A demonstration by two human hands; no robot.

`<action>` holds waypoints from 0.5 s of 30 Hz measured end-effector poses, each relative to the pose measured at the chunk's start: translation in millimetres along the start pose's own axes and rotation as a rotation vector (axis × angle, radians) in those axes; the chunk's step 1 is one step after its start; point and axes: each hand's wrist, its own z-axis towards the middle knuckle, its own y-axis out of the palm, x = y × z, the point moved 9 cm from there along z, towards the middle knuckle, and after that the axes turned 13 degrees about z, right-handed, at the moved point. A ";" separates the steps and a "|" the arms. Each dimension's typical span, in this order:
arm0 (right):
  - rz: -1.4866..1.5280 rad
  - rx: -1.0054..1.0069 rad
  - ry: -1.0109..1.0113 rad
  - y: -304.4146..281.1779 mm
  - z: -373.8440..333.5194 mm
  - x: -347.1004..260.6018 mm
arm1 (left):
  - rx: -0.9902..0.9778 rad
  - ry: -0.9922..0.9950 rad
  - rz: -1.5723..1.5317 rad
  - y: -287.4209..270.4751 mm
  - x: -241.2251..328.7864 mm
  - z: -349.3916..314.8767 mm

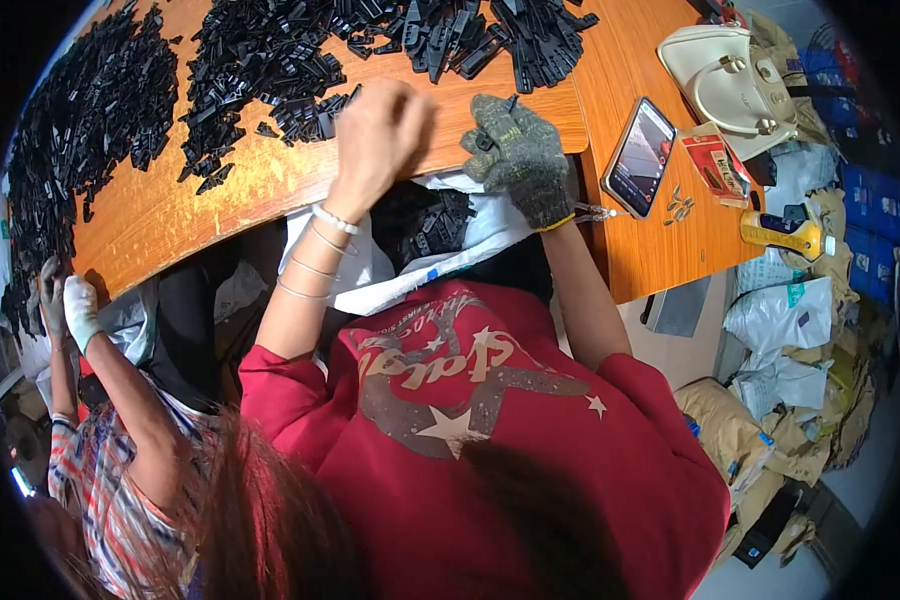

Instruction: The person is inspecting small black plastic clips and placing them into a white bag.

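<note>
My left hand (378, 130) is bare, with bracelets on its wrist. It hangs over the table's front edge beside the heap of small black plastic parts (260, 75), its fingers smeared by motion. My right hand (522, 155) wears a grey-green knitted glove and has its fingers curled in. Dark bits of a black plastic part (485, 143) show at those fingers. Below and between both hands, a white sack (480, 243) lies with its mouth spread at my lap. More black plastic parts (438, 225) are inside it.
Longer black parts (490, 40) are piled at the far side of the wooden table (195, 215). At right are a phone (640, 158), a cream handbag (735, 90), seeds (679, 205) and a yellow bottle (785, 235). A co-worker's gloved hand (80, 305) is at the left corner.
</note>
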 end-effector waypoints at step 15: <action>-0.067 0.010 -0.058 0.3 -3.0 -12.1 | -0.016 0.024 0.446 -0.3 -20.3 6.0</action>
